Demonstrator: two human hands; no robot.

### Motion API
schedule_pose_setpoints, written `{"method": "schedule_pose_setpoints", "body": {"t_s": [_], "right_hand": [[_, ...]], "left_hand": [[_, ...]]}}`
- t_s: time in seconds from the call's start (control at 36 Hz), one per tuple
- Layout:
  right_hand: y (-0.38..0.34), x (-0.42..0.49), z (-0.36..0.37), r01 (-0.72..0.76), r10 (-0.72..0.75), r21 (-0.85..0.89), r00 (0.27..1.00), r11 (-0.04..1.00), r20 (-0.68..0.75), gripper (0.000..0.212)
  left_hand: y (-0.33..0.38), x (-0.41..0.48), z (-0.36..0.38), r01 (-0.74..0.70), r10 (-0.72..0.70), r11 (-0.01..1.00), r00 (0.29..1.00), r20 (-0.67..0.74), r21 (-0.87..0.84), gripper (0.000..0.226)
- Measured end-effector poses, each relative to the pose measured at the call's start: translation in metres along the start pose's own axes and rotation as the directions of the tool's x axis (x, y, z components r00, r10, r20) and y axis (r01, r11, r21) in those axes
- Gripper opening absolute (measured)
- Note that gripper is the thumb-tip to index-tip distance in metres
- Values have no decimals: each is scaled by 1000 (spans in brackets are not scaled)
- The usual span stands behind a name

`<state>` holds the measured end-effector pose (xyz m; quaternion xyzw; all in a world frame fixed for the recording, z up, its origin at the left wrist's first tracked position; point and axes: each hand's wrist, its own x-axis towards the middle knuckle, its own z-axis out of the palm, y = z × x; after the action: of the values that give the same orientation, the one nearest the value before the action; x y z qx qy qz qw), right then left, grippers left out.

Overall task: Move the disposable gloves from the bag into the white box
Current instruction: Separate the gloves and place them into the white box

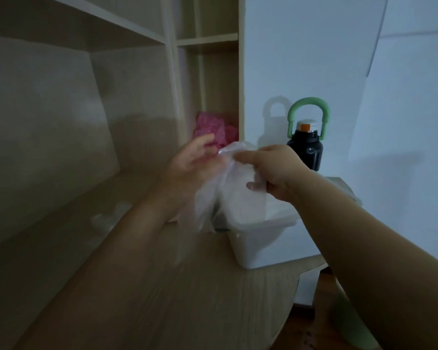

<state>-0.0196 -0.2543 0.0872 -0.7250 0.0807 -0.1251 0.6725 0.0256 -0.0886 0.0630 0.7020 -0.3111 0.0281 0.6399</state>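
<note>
Disposable gloves [220,190]: a thin, clear wad held up between both hands, just over the left rim of the white box [263,238]. A tail of film hangs down outside the box, so they're not in yet.

Left hand [195,162]: fingers loosely spread, touching the wad's left side. I can't make out a pinch (blurred). Right hand [276,173]: thumb and fingers pinch the film at upper right, thumb showing through it. That hand carries the load.

My read of the step: it's the drop.
- Shift the wad right until it's over the opening.
- Gather the hanging tail with the left hand first, or it drapes over the rim and drags the lot back out.
- Lower it inside before letting go. Film this light likely floats and clings to skin, so hold it down with flat left fingers as the right pinch lets go.
- The box looks light and sits at the tabletop's right edge, so don't shove it sideways.

Surroundings:
- Shelf unit [61,109] rises along the back of the tabletop, with open bays.
- Crumpled clear film lies on the tabletop left of the box. It's probably the bag [106,218], but it's too blurred to confirm or to see contents.
- Tabletop [162,299] is light wood grain, rounded at the near right corner.
- Pink bundle [213,130] sits in the narrow lower bay.
- Black bottle [306,150] with a green loop handle stands behind the box near the far right corner, against the white wall [339,59].
- Brown floor [304,329] shows below the right edge.
- The light is dim.
</note>
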Motion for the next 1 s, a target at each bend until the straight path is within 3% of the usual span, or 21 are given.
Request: {"method": "schedule_pose_setpoints", "body": {"t_s": [0.06,0.11,0.17,0.22,0.28,0.36,0.42,0.47,0.53,0.58,0.61,0.64,0.67,0.72,0.78,0.83,0.92,1.0], "right_hand": [[-2,1,-4,-19,23,-51,996,998,81,17],[-3,1,-9,-23,41,-105,984,994,174,20],[-2,2,-13,-8,27,-77,968,997,249,24],[0,3,-17,-4,4,-1,956,1000,292,21],[2,4,-21,-15,-2,58,961,998,276,2],[7,10,-26,-87,50,202,982,975,184,17],[7,14,-29,-98,63,306,990,947,125,22],[7,18,-31,-79,57,319,995,945,77,23],[9,21,-33,-39,38,218,999,975,11,21],[13,26,-36,2,1,39,997,999,-77,21],[15,29,-38,16,-22,-46,993,999,-113,21],[17,33,-40,21,-38,-121,989,992,-142,21],[20,38,-43,18,-50,-183,984,983,-172,21],[28,47,-49,-9,-59,-291,973,957,-221,18],[36,55,-55,-59,-49,-402,966,914,-253,12],[44,58,-62,-114,-25,-528,968,841,-250,13],[53,57,-72,-143,-49,-733,971,665,-234,20],[57,56,-82,-156,-55,-834,975,530,-217,25]], "left_hand": [[-5,2,6,-35,18,976,996,83,213,84],[-13,5,13,-81,66,952,996,59,294,45],[-16,10,17,-72,81,972,996,-33,225,13],[-12,13,19,-39,54,989,993,-103,143,18],[-6,15,20,48,-50,999,992,-120,-16,21],[1,19,20,211,-245,944,963,-113,-253,29],[3,22,20,238,-275,928,956,-98,-286,29],[2,26,16,266,-297,947,940,-171,-181,28],[-6,32,3,351,-303,935,869,-390,55,23],[-15,35,-12,458,-217,864,713,-666,209,17],[-16,33,-15,493,-161,833,650,-743,251,24],[-14,31,-14,480,-105,830,634,-766,283,29],[-12,31,-9,416,-42,853,659,-751,317,29],[-3,27,11,214,78,899,781,-620,383,23],[4,25,32,7,183,895,906,-381,445,14],[2,26,43,-90,161,853,982,-95,514,17],[-8,30,54,-104,-92,696,968,233,710,33],[-14,34,61,-103,-238,573,928,286,813,44]]}}
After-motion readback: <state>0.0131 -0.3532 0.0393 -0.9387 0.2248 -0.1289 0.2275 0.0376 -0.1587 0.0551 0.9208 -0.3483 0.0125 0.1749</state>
